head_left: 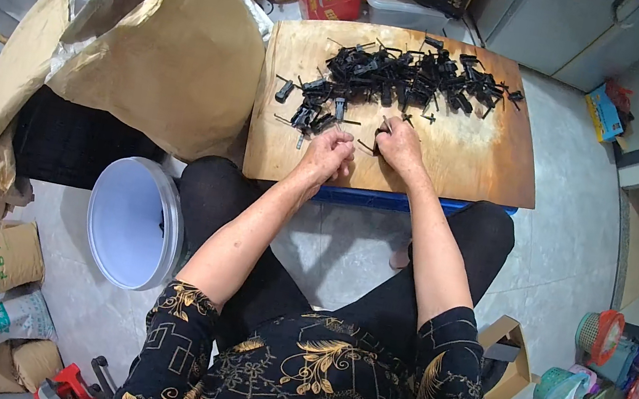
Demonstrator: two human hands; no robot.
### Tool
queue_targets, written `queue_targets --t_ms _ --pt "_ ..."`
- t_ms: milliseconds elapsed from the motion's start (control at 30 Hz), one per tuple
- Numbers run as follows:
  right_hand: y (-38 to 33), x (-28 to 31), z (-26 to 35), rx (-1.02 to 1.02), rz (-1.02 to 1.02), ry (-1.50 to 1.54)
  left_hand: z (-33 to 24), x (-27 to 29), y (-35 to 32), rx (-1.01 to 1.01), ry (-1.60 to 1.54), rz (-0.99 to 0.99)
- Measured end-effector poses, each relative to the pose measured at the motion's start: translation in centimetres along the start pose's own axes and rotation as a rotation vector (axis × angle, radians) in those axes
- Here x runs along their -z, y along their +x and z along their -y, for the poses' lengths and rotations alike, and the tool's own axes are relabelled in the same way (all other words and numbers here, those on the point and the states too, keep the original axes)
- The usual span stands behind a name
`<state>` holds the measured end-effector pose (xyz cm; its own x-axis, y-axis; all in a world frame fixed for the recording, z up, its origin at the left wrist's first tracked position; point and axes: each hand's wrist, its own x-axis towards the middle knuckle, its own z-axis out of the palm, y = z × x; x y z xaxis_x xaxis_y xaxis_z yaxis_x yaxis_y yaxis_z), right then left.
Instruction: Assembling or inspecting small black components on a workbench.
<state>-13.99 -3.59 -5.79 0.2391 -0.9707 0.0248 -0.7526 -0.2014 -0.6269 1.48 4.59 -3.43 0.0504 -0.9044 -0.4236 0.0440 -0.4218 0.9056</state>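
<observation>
Black sleeves patterned in gold lead out over the person's dark lap to a wooden board (463, 161) resting on a blue crate. Left hand (329, 154) is curled into a loose fist; what it grips, I cannot tell. Right hand (399, 147), fingers bent narrow, pinches a small black piece at the near edge of the heap of black plastic parts (397, 76) spread across the board's far half.

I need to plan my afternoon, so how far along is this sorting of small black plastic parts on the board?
Done: nothing clearly finished shows; the white plastic bucket beside the knee looks empty. In hand: the left hand is closed on something too small to identify, and the right hand rests fingers-down among loose pieces. Left: a large heap of small black plastic parts lies across the wooden board.
</observation>
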Motion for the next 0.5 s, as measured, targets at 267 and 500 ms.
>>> queue_targets --t_ms 267,500 --pt "-2.3 4.0 2.4 -0.128 0.280 0.900 -2.2 0.4 -1.5 -0.101 -0.162 0.190" --pt "-5.0 4.9 2.9 -0.065 0.313 1.034 -3.8 -0.2 -2.7 -0.199 -0.021 0.342"
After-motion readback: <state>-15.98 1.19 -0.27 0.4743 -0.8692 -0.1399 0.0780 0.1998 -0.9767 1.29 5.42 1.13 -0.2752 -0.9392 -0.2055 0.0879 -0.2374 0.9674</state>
